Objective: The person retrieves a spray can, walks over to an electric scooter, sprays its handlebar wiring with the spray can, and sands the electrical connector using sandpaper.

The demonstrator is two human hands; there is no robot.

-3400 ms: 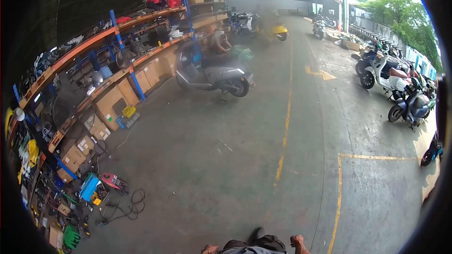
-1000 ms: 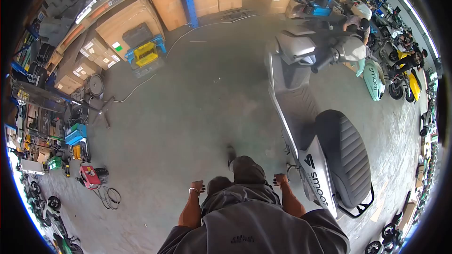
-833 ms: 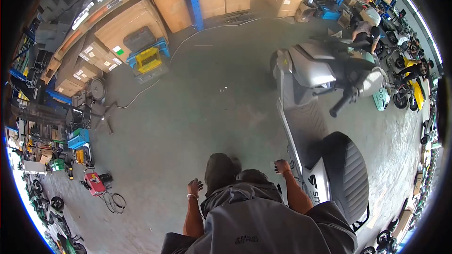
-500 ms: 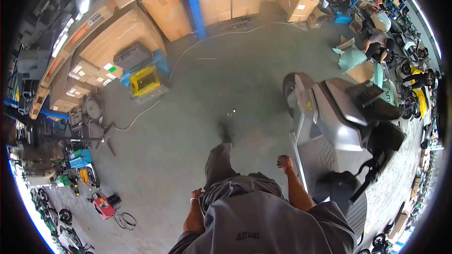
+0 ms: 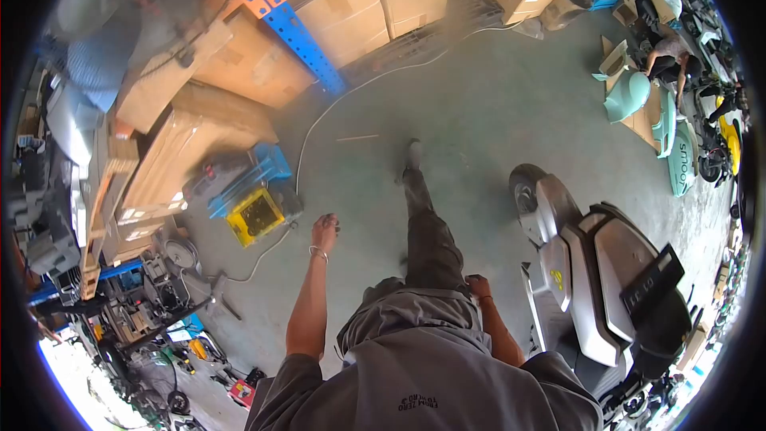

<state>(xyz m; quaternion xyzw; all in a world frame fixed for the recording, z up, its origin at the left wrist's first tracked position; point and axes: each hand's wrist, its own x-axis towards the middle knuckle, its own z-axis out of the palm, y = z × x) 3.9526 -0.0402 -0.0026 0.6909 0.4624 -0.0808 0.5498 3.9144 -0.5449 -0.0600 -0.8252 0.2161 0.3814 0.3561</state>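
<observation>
Out on the left, a yellow bin (image 5: 237, 231) sits on the floor near my left hand (image 5: 325, 231), its open top facing up, a pale cable (image 5: 300, 161) running between the two. That hand swings out ahead of me, fingers partly curled; whether it's closed, I can't tell. My hands are well apart, and my right hand (image 5: 479, 286) is down beside my thigh, its grip too small to read. Just to the right of it, there's the grey scooter (image 5: 571, 275)! Its front wheel (image 5: 524, 194) is ahead of that hand, nose pointing forward and slightly left, the long axis slanting back past my right forearm, the rear partly hidden by my sleeve.
</observation>
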